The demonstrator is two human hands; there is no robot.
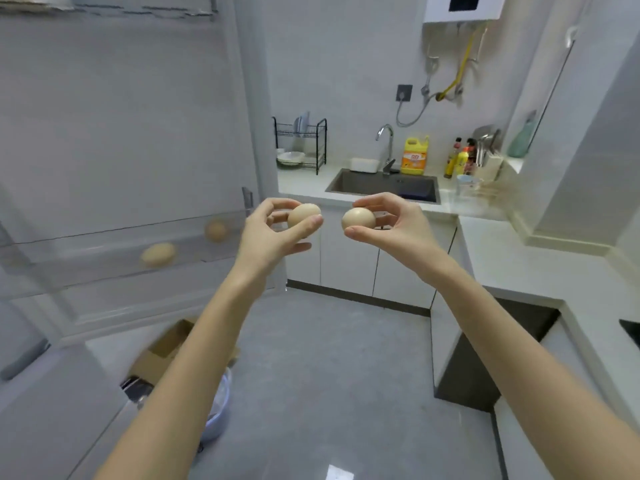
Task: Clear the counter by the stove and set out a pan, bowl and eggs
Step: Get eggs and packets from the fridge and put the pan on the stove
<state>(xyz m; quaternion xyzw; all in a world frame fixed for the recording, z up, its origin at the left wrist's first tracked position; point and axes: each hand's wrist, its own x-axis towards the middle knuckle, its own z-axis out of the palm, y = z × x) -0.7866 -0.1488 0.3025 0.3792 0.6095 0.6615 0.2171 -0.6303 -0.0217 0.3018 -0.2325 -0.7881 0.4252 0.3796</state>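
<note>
Low on the floor lay a cardboard box [166,348] and a pale plastic tub [219,410]. Above them the left hand [273,233] pinched a brown egg [302,213] between its thumb and curled fingers, and the right hand [398,225] held a second egg [358,219] the same way. The shells were near each other but apart. Left of the hands, two more eggs [157,254] sat in the clear shelf [86,268] of the open fridge door. Beyond stood the white counter [519,258], the sink [381,185], a dish rack [300,143] and a yellow detergent bottle [414,155]. Carrying the eggs well probably called for a light, cradling hold. It also meant keeping the shells from knocking and setting each down somewhere it could not roll.
</note>
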